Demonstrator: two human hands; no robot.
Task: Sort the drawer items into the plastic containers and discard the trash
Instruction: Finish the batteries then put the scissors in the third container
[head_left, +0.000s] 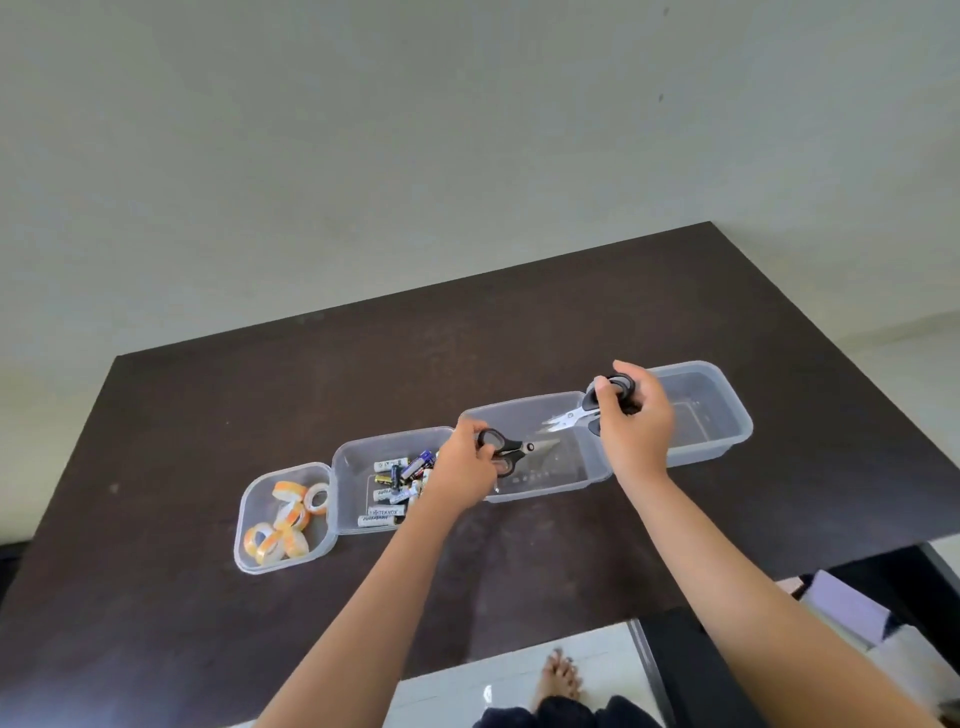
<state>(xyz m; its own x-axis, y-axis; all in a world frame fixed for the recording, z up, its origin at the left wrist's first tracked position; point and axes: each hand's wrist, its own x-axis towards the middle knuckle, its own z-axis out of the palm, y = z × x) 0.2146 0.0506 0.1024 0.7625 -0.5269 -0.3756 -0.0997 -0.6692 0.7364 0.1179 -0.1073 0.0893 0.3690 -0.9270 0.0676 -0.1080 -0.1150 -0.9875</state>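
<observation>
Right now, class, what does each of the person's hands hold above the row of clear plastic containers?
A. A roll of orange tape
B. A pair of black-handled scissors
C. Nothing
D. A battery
B: the left hand grips one pair of black-handled scissors and the right hand grips another, both over the third clear plastic container.

Table (519, 322) bare behind 4 containers (696, 410).
</observation>
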